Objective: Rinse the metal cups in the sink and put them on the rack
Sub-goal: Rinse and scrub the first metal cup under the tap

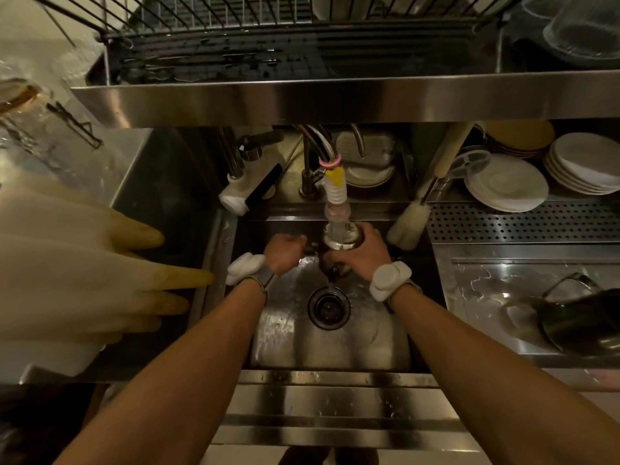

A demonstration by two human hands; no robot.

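My right hand (360,255) grips a metal cup (340,241) upright over the sink (330,344), directly under the faucet nozzle (336,196). Water runs into the cup and spills down toward the drain (328,307). My left hand (285,253) is closed just left of the cup, fingers on what looks like its handle. The wire dish rack (235,45) sits on the steel shelf above the sink. More dark metal cups (577,323) lie in the tray at the right.
Rubber gloves (84,273) hang at the left. Stacks of white plates (506,186) and a bottle brush (411,223) stand behind the sink at the right, above a perforated drain board (523,223). A glass (583,25) stands upside down on the shelf, top right.
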